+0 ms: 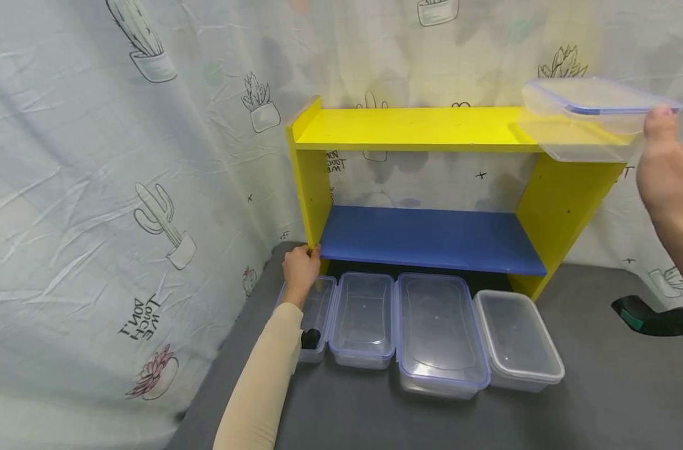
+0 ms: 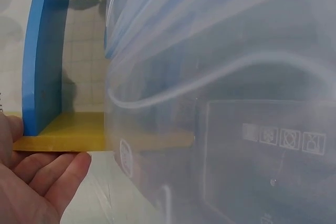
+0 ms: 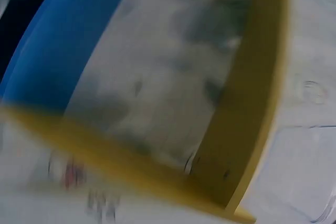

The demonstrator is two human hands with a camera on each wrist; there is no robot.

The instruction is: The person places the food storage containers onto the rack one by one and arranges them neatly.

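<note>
The yellow-and-blue shelf unit [image 1: 403,130] stands at the back of the dark surface. My left hand [image 1: 301,270] grips the lower front edge of its left side panel; in the left wrist view the fingers of this hand [image 2: 39,182] curl round the yellow panel [image 2: 79,132] beside the blue board [image 2: 44,61]. At the upper right, my right hand [image 1: 673,181] has its thumb on the corner of a clear blue-rimmed container [image 1: 595,115], overlapping the top board's right end; its other fingers are mostly out of frame. The right wrist view, blurred, shows the container's outline [image 3: 302,171] but no hand.
Several lidded clear containers stand in a row before the unit: one by my left forearm [image 1: 319,300], then a narrow one [image 1: 364,315], a large one [image 1: 440,325] and a white-rimmed one [image 1: 516,334]. A patterned curtain [image 1: 206,156] hangs behind and left.
</note>
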